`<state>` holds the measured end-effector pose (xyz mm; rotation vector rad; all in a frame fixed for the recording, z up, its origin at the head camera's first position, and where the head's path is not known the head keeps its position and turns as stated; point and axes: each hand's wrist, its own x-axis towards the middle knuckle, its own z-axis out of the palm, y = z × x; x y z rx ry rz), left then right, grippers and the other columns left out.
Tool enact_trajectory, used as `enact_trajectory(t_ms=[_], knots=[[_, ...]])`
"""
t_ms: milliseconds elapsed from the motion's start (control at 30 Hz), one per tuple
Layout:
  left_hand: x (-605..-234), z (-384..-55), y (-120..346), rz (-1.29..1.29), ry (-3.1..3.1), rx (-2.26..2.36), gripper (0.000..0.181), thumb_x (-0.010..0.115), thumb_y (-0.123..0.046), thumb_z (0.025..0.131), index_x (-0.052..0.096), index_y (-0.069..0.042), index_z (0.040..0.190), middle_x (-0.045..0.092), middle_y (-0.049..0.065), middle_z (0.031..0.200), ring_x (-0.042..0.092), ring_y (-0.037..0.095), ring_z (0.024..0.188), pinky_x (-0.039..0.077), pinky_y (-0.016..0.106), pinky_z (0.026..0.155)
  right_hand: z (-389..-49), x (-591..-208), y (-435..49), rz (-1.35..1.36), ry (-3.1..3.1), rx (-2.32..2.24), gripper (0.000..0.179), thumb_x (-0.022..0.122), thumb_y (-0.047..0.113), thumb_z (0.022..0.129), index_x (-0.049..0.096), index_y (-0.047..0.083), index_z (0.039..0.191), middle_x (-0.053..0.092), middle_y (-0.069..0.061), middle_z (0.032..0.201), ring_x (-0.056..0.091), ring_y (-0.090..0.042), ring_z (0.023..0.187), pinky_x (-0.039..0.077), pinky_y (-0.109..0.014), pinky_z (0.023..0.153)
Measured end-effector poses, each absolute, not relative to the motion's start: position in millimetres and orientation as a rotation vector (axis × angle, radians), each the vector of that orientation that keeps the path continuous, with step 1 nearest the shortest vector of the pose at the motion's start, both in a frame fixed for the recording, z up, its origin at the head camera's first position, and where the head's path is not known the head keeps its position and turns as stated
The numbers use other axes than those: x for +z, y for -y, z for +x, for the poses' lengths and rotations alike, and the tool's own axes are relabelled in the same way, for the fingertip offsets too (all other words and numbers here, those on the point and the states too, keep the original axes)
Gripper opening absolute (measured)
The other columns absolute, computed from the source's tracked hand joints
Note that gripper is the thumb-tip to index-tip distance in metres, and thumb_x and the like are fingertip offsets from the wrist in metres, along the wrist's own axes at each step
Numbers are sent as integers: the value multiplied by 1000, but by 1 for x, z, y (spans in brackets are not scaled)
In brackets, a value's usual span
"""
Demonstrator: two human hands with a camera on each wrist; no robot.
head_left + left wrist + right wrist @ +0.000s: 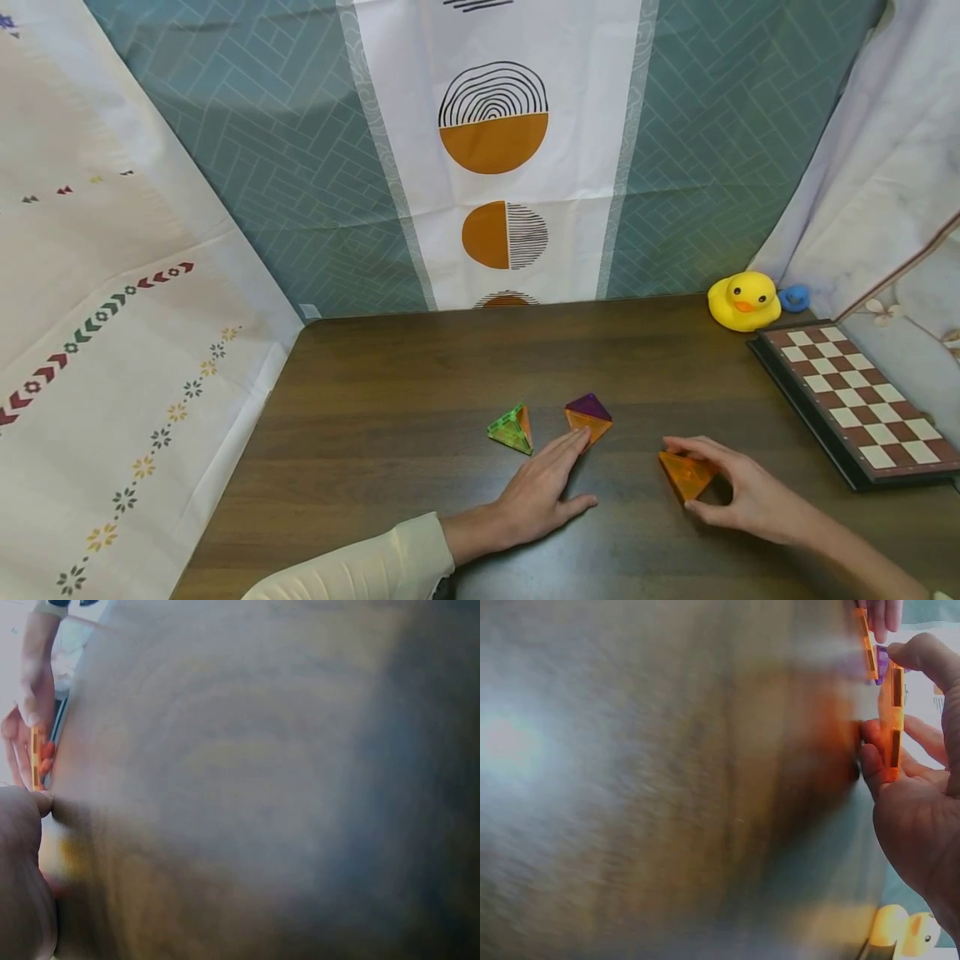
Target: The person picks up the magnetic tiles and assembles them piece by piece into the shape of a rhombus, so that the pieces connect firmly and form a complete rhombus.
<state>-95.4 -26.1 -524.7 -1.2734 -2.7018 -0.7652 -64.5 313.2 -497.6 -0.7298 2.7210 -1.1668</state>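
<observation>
In the head view my right hand (pixel 750 493) pinches an orange triangular magnetic tile (pixel 687 477) between thumb and fingers. The right wrist view shows this tile (pixel 892 724) edge-on. My left hand (pixel 536 496) lies low over the table with fingers outstretched, fingertips at an orange tile (pixel 589 427) whose lower part they cover. A purple tile (pixel 589 406) meets that orange one at its back edge, the two leaning together. Left of these stands a small pyramid of green tiles (pixel 512 429) with an orange side.
A dark wooden table (pixel 375 392) carries everything. At the back right corner sit a yellow rubber duck (pixel 742 300) and a small blue duck (pixel 794 297). A chessboard (pixel 862 396) lies along the right edge. Patterned cloths hang behind and at both sides.
</observation>
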Motion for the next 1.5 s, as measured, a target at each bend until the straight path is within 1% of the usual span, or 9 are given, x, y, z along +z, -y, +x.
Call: enact_trajectory(t_ms=[133, 367, 533, 600, 767, 933, 1133, 1300, 1500], knots=[[-525, -95, 26, -1277, 2692, -764, 90, 75, -42, 101, 28, -1, 166, 39, 14, 168, 36, 23, 155, 33, 36, 124, -68, -493, -316, -698, -2673, -1116, 76, 89, 28, 89, 53, 11, 154, 60, -10, 145, 58, -7, 115, 54, -26, 92], [-524, -94, 26, -1277, 2694, -771, 90, 75, -42, 101, 28, -1, 166, 38, 13, 169, 36, 23, 155, 33, 36, 124, -73, -495, -317, -807, -2726, -1091, 78, 94, 33, 83, 59, 10, 149, 63, -7, 139, 58, -4, 117, 52, -20, 91], [-524, -94, 26, -1275, 2691, -766, 91, 76, -41, 100, 28, -1, 166, 38, 13, 169, 36, 23, 155, 33, 36, 124, -77, -493, -316, -777, -2753, -1029, 71, 94, 36, 80, 66, 10, 140, 65, -7, 131, 57, -4, 104, 50, -21, 81], [-524, -94, 26, -1274, 2693, -766, 91, 76, -42, 101, 28, -1, 166, 37, 13, 169, 36, 23, 155, 33, 36, 124, -78, -492, -316, -744, -2736, -1032, 68, 94, 35, 81, 68, 10, 138, 65, -7, 130, 54, -5, 98, 49, -23, 75], [-524, -94, 26, -1273, 2699, -773, 91, 75, -41, 101, 27, -1, 167, 37, 12, 169, 37, 23, 155, 33, 36, 124, -80, -490, -316, -684, -2658, -1127, 62, 93, 28, 84, 67, 9, 138, 67, -11, 130, 58, -5, 94, 54, -24, 73], [-525, -94, 26, -1277, 2687, -765, 91, 76, -41, 100, 28, -1, 166, 38, 13, 168, 37, 24, 155, 32, 36, 124, -82, -490, -316, -659, -2639, -1210, 56, 92, 17, 84, 67, 8, 133, 69, -13, 126, 63, -5, 96, 58, -23, 77], [-525, -94, 26, -1278, 2677, -760, 91, 76, -41, 100, 29, 0, 166, 39, 14, 168, 38, 24, 154, 32, 35, 124, -84, -486, -311, -542, -2780, -1185, 41, 90, 3, 82, 71, 9, 118, 73, -4, 112, 67, -4, 88, 61, -25, 76], [-525, -95, 26, -1281, 2679, -757, 91, 76, -42, 100, 29, -1, 166, 39, 14, 168, 38, 24, 154, 32, 35, 124, -85, -483, -311, -474, -2894, -1161, 31, 89, 0, 82, 78, 13, 108, 78, 1, 103, 70, -3, 86, 62, -26, 78], [-526, -95, 26, -1272, 2665, -742, 91, 78, -42, 99, 31, 0, 165, 41, 13, 166, 40, 24, 153, 33, 34, 124, -88, -485, -312, -512, -2888, -1242, 25, 86, -1, 85, 80, 14, 104, 79, 2, 100, 71, -2, 85, 60, -20, 75]])
